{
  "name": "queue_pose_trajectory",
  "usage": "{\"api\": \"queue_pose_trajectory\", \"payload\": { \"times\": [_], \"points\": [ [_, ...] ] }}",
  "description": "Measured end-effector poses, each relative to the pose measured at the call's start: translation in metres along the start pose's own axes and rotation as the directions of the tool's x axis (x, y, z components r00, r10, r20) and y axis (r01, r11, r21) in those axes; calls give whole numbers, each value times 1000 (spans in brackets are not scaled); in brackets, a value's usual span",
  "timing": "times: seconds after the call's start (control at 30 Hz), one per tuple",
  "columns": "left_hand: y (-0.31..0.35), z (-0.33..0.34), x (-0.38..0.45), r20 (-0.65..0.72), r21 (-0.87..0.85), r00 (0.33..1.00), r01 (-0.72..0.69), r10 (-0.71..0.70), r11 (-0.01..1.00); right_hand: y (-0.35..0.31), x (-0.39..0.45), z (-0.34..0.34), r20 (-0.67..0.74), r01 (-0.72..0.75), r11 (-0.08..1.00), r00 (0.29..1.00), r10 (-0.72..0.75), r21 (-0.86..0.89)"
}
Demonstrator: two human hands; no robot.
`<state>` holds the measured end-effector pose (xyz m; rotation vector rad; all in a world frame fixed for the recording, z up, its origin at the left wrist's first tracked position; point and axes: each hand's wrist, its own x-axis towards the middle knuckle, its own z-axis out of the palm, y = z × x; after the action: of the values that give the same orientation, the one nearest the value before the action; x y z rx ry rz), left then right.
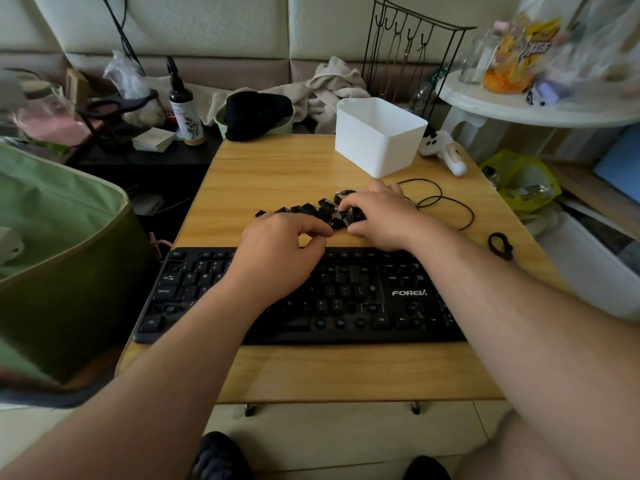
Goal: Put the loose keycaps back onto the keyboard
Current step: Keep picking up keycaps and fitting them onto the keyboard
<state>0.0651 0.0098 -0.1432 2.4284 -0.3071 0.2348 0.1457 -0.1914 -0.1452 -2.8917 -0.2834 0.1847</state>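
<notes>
One black FOREV keyboard (298, 296) at centre frame; one heap of loose black keycaps (304, 209) above it, partly hidden by hands, too bunched to count; one white bin (377, 136); one spray bottle (183, 109) upper left.

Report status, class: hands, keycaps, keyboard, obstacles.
Both hands at the keycap pile: right hand fingers on caps, left hand curled beside. Keyboard has empty sockets. Cable loops right of the pile.

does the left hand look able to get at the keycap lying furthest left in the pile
Probably yes. The left hand hovers just behind the keyboard, with the leftmost keycap lying on bare table just past its knuckles. Nothing lies between them, and the right hand is busy further right.
</notes>
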Motion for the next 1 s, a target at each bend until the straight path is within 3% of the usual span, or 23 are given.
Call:
{"api": "queue_pose_trajectory", "payload": {
  "times": [0.1, 0.2, 0.27, 0.33, 0.37, 0.43, 0.7, 0.83, 0.9, 1.0],
  "points": [
    [-1, -1, 1, 22, -12, 1000, 9, -8, 1000, 0, -2, -5, -74, 27, 999, 997, -24, 31],
    [0, 0, 2, 10, -81, 1000, 16, -15, 997, -3, -11, -18, -143, 112, 919, 988, -62, 377],
    [4, 1, 1, -17, -225, 999, 36, -41, 974, -5, -23, -23, -47, 87, 646, 996, -80, 758],
    [11, 3, -1, -41, -426, 995, 61, -86, 903, -4, -36, -27, 120, -62, 287, 975, -189, 956],
    [14, 4, -2, -50, -509, 993, 63, -102, 859, -1, -41, -27, 168, -121, 188, 950, -263, 975],
    [20, 6, -5, -76, -599, 991, 42, -109, 800, 6, -48, -28, 199, -161, 129, 901, -385, 978],
    [28, 8, -16, -92, -652, 995, -39, -29, 757, 22, -68, -32, 202, -157, 132, 855, -479, 979],
    [24, 1, -19, 3, -524, 998, -48, 59, 851, 25, -86, -38, 230, -159, 192, 867, -442, 968],
    [14, -6, -19, 72, -286, 991, -84, 109, 955, 26, -95, -41, 231, -127, 312, 919, -321, 942],
    [-4, -16, -21, 155, 7, 983, -105, 102, 994, 28, -107, -37, 105, 18, 767, 988, -111, 642]
  ]
}}
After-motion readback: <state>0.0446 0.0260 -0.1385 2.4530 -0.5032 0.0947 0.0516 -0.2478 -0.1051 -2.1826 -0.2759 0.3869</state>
